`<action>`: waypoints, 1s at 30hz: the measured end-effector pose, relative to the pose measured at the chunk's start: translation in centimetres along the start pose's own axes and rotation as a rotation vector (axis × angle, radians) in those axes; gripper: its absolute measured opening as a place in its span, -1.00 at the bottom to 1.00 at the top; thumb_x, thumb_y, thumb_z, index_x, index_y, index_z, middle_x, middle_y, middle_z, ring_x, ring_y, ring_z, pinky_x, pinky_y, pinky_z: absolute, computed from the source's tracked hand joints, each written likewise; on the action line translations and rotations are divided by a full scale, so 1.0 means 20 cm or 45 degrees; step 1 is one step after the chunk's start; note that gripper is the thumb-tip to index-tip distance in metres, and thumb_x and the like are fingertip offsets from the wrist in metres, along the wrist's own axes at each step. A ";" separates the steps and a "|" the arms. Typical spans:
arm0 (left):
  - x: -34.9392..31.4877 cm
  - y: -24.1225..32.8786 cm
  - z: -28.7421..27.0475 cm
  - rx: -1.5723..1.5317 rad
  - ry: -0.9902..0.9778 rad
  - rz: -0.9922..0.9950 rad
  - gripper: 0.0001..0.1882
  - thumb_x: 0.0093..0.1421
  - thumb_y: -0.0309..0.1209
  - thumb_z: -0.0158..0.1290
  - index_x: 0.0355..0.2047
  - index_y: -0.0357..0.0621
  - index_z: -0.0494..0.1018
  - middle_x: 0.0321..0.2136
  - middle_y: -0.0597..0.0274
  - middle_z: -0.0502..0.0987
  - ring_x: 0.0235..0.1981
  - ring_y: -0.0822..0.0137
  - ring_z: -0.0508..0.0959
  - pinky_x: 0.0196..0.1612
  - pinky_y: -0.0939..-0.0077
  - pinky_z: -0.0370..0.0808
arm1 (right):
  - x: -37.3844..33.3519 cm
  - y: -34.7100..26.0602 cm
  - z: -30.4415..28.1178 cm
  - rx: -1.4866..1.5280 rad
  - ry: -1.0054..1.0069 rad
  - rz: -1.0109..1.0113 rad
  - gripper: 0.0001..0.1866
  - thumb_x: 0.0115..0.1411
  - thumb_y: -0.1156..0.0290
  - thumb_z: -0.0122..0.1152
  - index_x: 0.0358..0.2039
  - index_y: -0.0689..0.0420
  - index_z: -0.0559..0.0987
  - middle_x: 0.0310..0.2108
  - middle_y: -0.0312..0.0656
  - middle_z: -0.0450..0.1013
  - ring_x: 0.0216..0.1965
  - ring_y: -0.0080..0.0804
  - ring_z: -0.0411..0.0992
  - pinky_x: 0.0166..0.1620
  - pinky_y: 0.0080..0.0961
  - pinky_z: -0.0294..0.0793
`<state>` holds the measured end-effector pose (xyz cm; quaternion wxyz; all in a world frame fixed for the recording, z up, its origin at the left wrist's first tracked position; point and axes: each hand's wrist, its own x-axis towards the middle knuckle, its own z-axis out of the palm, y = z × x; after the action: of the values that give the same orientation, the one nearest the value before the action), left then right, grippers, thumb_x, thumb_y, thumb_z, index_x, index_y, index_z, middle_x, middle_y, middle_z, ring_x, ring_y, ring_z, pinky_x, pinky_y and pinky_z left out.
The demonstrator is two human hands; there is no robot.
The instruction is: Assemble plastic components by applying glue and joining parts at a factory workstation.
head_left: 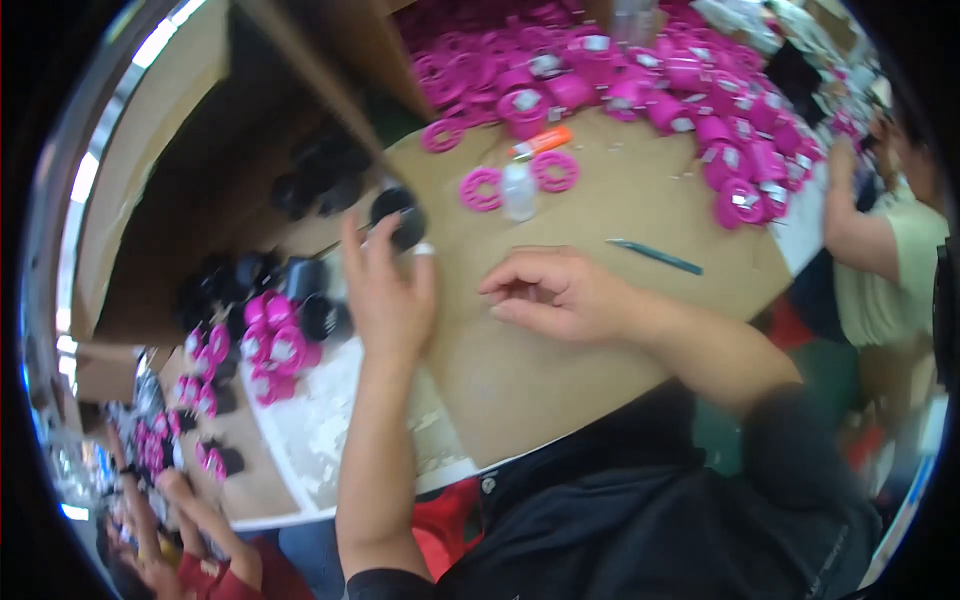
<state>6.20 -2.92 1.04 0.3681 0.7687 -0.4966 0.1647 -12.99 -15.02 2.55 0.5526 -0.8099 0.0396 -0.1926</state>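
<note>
My left hand (pixel 388 300) reaches toward the far left of the table, with its thumb and forefinger at the sides of a round black cup (pixel 404 222). A white covering shows on the thumb tip. To the right, my right hand (pixel 560 295) is held over the brown table cover, its fingers loosely curled and the thumb a little apart. Nothing shows in it. Beyond the hands stand a small clear bottle (pixel 519 194) and two pink rings (pixel 482 189). An orange-labelled tube (pixel 541 142) lies behind them, and a dark green pen-like tool (pixel 655 257) lies to the right.
A large heap of pink cups (pixel 690 75) covers the table's far side. At the left, an open cardboard box (pixel 150 200) holds black cups (pixel 325 165). Pink-and-black assembled cups (pixel 275 340) stand near it. Other people sit at the lower left and far right.
</note>
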 end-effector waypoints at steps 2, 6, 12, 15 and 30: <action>0.00 -0.07 0.03 -0.135 -0.102 -0.099 -0.68 0.13 -0.51 0.18 -0.07 -0.13 0.49 0.16 -0.10 0.40 0.09 -0.09 0.48 0.08 0.28 0.46 | -0.06 -0.01 -0.08 -0.207 0.205 -0.181 -0.74 0.18 0.56 0.28 -0.09 0.18 0.61 -0.26 -0.21 0.54 -0.36 -0.42 0.46 -0.26 -0.57 0.46; -0.07 0.08 0.00 -0.467 -0.275 -0.235 -0.85 0.16 -0.54 0.17 -0.25 -0.20 0.46 0.16 -0.09 0.40 0.09 -0.06 0.48 0.06 0.28 0.46 | -0.29 0.00 -0.34 -0.788 0.489 -0.287 -0.71 0.13 0.57 0.29 -0.10 0.17 0.61 -0.17 -0.16 0.53 -0.23 -0.27 0.48 -0.17 -0.48 0.48; -0.19 0.17 -0.02 -0.520 -0.317 -0.047 -0.73 0.09 -0.56 0.18 -0.18 -0.18 0.44 0.18 -0.08 0.39 0.15 -0.06 0.44 0.15 0.25 0.42 | -0.59 0.00 -0.69 -1.535 0.994 0.088 -0.64 0.18 0.42 0.30 0.01 0.14 0.57 -0.01 -0.08 0.46 -0.04 -0.18 0.44 0.00 -0.40 0.45; -0.21 0.18 0.01 -0.562 -0.300 -0.015 -0.69 0.07 -0.57 0.19 -0.15 -0.17 0.43 0.19 -0.07 0.38 0.17 -0.06 0.43 0.17 0.25 0.40 | -0.75 0.08 -0.87 -1.385 1.338 0.141 -0.61 0.27 0.39 0.25 0.10 0.18 0.52 0.00 -0.06 0.45 -0.03 -0.27 0.44 0.01 -0.48 0.45; -0.19 0.20 0.01 -0.587 -0.433 -0.109 -0.61 0.06 -0.55 0.19 -0.07 -0.14 0.41 0.19 -0.08 0.39 0.16 -0.07 0.43 0.20 0.23 0.39 | -0.48 0.24 -1.12 0.105 1.970 0.493 -0.49 0.39 0.21 0.08 0.23 0.25 0.36 0.12 -0.02 0.37 0.05 -0.33 0.41 0.12 -0.49 0.40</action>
<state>0.90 -1.57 0.21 0.4513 0.7016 -0.5424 -0.0995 -29.11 -33.86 2.70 0.4215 -0.4043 0.5447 -0.6019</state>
